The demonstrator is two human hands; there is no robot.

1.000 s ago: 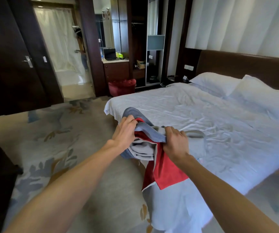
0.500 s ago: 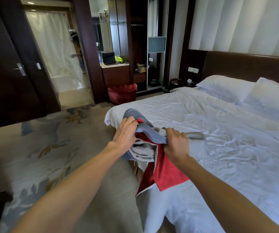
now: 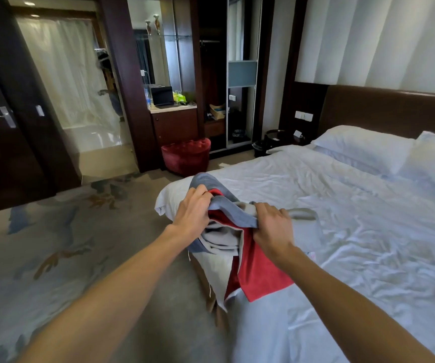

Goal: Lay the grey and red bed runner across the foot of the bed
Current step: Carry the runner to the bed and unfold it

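Note:
The grey and red bed runner is bunched in a loose bundle over the near left corner of the bed, which has a rumpled white sheet. A red panel and a pale lining hang down over the bed's edge. My left hand grips the grey top fold on the left side of the bundle. My right hand grips the same grey fold on the right, about a hand's width away. Both arms reach forward from the bottom of the view.
Two white pillows lie against a brown headboard. A red round stool stands on the patterned carpet beyond the bed corner. Dark wardrobe doors are at left, a small desk with a laptop behind.
My hands keep the same grip on the bunched runner. The view has shifted slightly toward the bed's left side and the bundle sits a little lower in view.

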